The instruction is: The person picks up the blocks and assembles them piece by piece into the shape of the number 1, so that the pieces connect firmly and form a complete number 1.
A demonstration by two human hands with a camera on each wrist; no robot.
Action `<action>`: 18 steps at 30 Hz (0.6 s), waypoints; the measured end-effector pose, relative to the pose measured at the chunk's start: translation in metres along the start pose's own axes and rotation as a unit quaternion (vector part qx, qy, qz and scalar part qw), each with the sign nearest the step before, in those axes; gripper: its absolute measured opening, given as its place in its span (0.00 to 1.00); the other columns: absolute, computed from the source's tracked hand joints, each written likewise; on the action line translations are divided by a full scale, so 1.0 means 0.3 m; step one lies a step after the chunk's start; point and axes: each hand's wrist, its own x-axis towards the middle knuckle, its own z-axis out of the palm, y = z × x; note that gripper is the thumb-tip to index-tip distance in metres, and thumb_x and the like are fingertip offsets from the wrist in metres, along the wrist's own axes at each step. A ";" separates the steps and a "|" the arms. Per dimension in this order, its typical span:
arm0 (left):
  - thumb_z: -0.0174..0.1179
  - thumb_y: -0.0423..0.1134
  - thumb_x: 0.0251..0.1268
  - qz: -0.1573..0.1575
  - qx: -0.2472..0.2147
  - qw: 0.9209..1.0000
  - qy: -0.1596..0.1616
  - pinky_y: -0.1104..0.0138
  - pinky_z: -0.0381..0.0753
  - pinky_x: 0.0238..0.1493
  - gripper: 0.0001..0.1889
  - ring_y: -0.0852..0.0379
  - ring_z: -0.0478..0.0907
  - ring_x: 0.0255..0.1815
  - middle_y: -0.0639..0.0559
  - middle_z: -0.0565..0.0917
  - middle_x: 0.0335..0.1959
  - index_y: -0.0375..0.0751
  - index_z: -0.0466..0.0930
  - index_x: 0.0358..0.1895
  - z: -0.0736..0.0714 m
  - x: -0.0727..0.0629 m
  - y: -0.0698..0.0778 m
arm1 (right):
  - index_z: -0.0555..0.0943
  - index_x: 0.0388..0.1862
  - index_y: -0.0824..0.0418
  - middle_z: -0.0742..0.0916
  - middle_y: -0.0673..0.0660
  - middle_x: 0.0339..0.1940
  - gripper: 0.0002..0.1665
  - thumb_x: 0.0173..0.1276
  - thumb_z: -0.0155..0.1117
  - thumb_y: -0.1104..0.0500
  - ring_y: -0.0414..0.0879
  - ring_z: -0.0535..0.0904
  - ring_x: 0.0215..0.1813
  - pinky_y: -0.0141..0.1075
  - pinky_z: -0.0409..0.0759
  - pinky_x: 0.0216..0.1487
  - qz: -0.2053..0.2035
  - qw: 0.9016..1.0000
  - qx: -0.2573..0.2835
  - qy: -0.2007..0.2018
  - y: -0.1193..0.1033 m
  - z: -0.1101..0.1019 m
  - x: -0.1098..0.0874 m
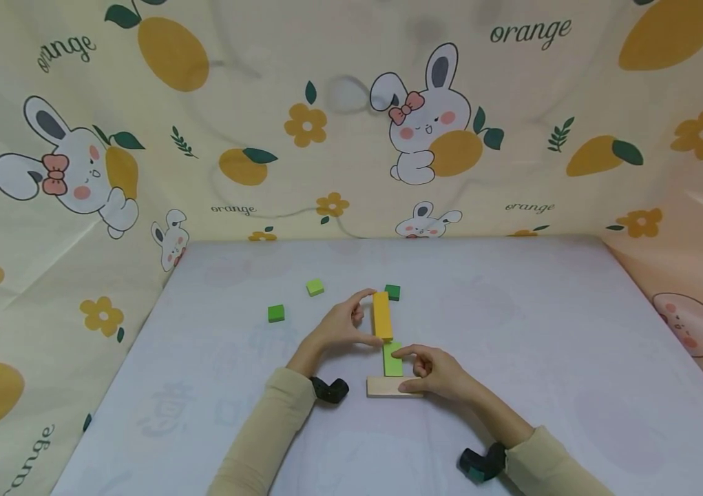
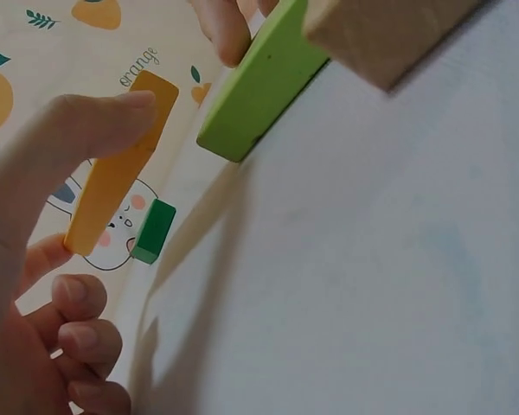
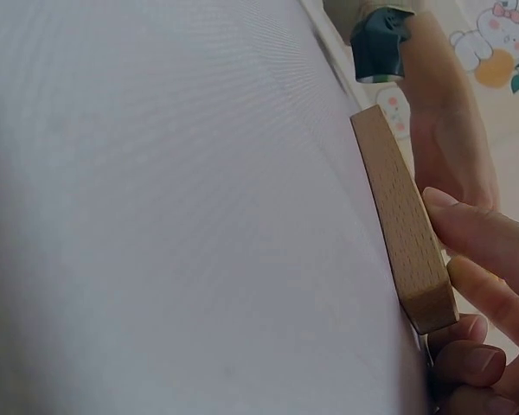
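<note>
The yellow block (image 1: 382,315) is in the left hand (image 1: 341,324), its fingers gripping it lengthwise: the thumb presses the near end and a fingertip the far end. The left wrist view shows the block raised off the worktop (image 1: 574,331), with a long shadow lying below.

Nearer the person, in line with the yellow block, lies a light green block (image 1: 392,365), its near end meeting the long side of a pale wooden block (image 1: 383,387) set crosswise (together they form an upside-down T in the head view). The right hand (image 1: 441,372) is at these two, index fingertip on the light green block and thumb on the wooden one, the other fingers curled in; whether it grips them or only touches them I cannot tell.

Just past the yellow block's far end sits a small dark green block (image 1: 394,293). Off to the left are a small lime block (image 1: 315,287) and a small mid-green block (image 1: 276,313), apart from each other.

Both arms wear beige sleeves (image 1: 264,434), with a dark device (image 1: 329,391) at each wrist. Behind the worktop hangs a cream cloth (image 1: 351,172) printed with rabbits, oranges and flowers.
</note>
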 end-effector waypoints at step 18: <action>0.78 0.50 0.40 -0.042 0.026 0.999 0.012 0.72 0.55 0.28 0.49 0.62 0.57 0.24 0.59 0.62 0.22 0.54 0.62 0.71 0.020 0.027 0.013 | 0.78 0.58 0.59 0.67 0.47 0.20 0.31 0.55 0.75 0.53 0.35 0.62 0.25 0.28 0.62 0.30 0.006 1.000 -0.002 -0.002 0.008 0.005 0.003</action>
